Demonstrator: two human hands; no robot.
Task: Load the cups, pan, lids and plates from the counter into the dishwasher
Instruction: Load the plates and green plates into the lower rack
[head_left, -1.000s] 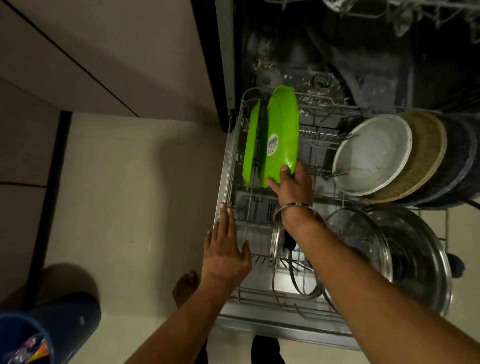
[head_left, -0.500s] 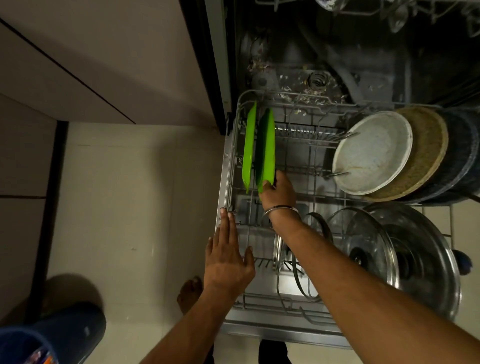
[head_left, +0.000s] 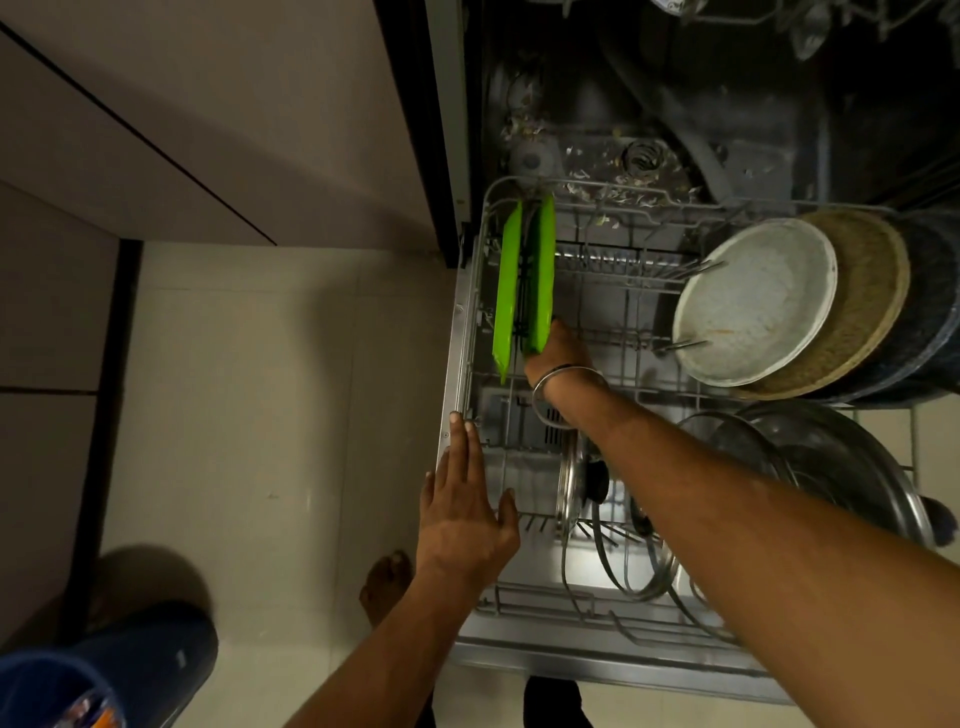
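Note:
Two green plates stand on edge at the left side of the pulled-out lower rack (head_left: 467, 332). My right hand (head_left: 558, 353) grips the near bottom edge of the right green plate (head_left: 543, 270); the left green plate (head_left: 508, 280) stands beside it. My left hand (head_left: 462, 509) lies flat, fingers apart, on the rack's left rim. A white plate (head_left: 753, 301), a tan plate (head_left: 867, 301) and a dark plate (head_left: 930, 312) lean at the right. Glass lids (head_left: 576, 478) and a steel lid (head_left: 841, 467) stand in the near part.
The dishwasher tub (head_left: 649, 114) is open behind the rack, with an upper rack (head_left: 779, 21) at the top edge. A blue bin (head_left: 104, 670) stands on the tiled floor at the lower left. My bare foot (head_left: 384, 582) is beside the rack's front.
My right hand has turned the green plate from face-on to edge-on and lowered it into the rack beside the other green plate. My left hand stayed on the rack's rim.

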